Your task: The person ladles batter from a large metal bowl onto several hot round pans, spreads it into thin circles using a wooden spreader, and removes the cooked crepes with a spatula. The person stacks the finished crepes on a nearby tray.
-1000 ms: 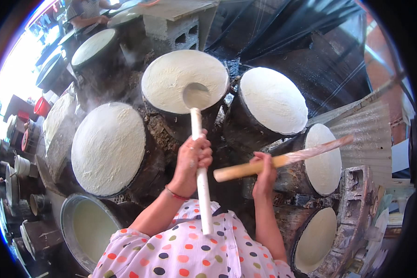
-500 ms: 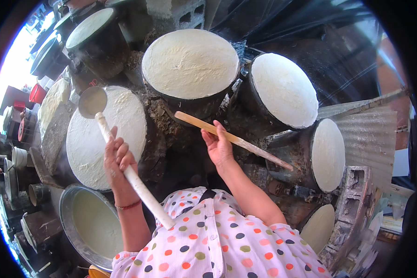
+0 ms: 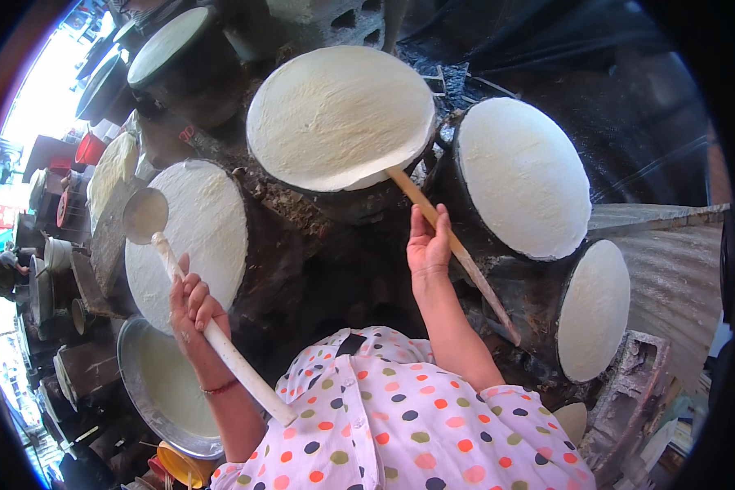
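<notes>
My left hand (image 3: 194, 314) is wrapped around the pale, thick handle of a ladle (image 3: 229, 343). The ladle's round bowl is raised over the left pot (image 3: 196, 233), which has a lumpy creamy-white top. In my right hand (image 3: 429, 245) is a wooden stick (image 3: 457, 243), held slantwise between thumb and fingers. Its flat upper end meets the near rim of the large middle pot (image 3: 343, 114), where the white layer dips a little; I cannot tell how far in it reaches. The stick's lower end, whitish and worn, points down to the right.
More white-topped pots stand at the right (image 3: 524, 175) and lower right (image 3: 594, 310). A metal basin (image 3: 171, 388) of pale liquid sits below the left pot, near a yellow container (image 3: 181, 464). Concrete blocks (image 3: 633, 384) border the right. Another person (image 3: 6, 269) is at far left.
My right hand has moved right, and the stick's upper end has come to the middle pot's near rim. The ladle has shifted slightly left and lower. The whole view has turned a little.
</notes>
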